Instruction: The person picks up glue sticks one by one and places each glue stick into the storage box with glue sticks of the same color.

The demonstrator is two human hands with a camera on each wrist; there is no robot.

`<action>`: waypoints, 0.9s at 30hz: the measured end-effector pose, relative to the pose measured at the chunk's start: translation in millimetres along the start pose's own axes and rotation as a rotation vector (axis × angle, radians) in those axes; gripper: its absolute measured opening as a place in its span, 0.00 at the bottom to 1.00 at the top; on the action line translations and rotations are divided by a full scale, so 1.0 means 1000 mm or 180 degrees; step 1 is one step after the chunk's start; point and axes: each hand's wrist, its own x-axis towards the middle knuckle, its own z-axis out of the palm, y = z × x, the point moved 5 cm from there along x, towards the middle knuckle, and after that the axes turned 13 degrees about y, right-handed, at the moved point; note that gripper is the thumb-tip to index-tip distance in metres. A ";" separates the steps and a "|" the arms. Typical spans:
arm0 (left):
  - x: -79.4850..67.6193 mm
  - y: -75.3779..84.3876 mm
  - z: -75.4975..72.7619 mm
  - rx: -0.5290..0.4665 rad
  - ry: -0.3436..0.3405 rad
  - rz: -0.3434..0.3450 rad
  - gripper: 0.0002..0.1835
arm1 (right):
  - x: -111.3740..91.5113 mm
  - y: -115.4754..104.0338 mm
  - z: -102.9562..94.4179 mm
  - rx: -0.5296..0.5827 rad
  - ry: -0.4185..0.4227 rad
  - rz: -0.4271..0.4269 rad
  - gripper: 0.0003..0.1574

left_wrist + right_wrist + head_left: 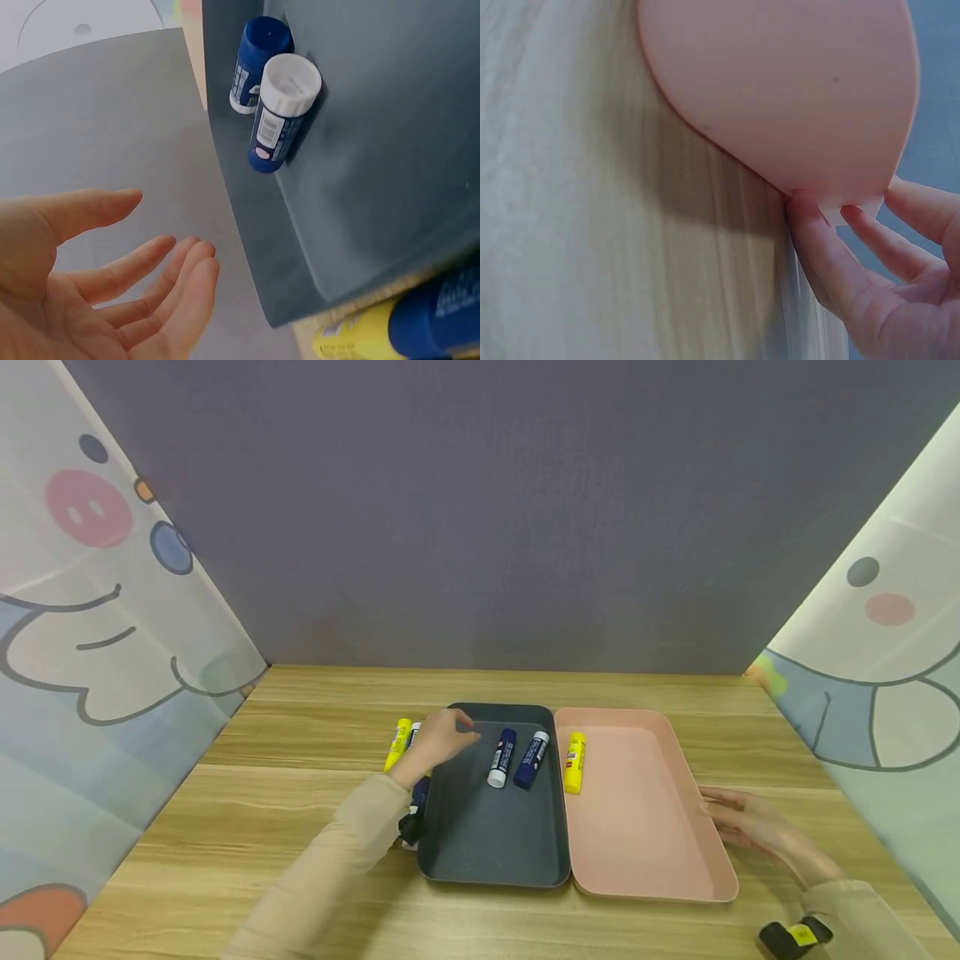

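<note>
I find two navy glue sticks point(531, 762) lying in the dark grey tray point(495, 843). My left hand point(442, 739) is over that tray's left side, fingers well parted from the thumb, empty. My right hand point(750, 822) holds the pink tray point(637, 827) at its right edge, fingers against thumb across the wall. A yellow glue stick point(574, 762) lies inside. More glue sticks point(397, 743) lie left, on the counter point(300, 735).
</note>
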 end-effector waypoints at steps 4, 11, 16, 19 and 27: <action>0.000 -0.004 -0.006 0.0057 0.0023 -0.0035 0.18 | 0.000 0.000 0.000 0.0012 -0.0001 0.0010 0.43; 0.002 -0.018 -0.014 0.0103 0.0095 -0.0045 0.18 | -0.001 -0.001 0.000 -0.0041 0.0025 -0.0002 0.42; 0.001 -0.027 -0.019 -0.0002 0.0075 -0.0113 0.19 | -0.001 -0.001 0.000 -0.0056 0.0031 0.0016 0.42; 0.001 -0.031 -0.023 -0.0064 0.0082 -0.0136 0.19 | -0.001 0.000 0.000 -0.0039 0.0048 0.0028 0.42; 0.000 -0.043 -0.033 -0.0014 0.0149 -0.0210 0.17 | 0.000 0.000 0.000 0.0035 0.0001 -0.0001 0.42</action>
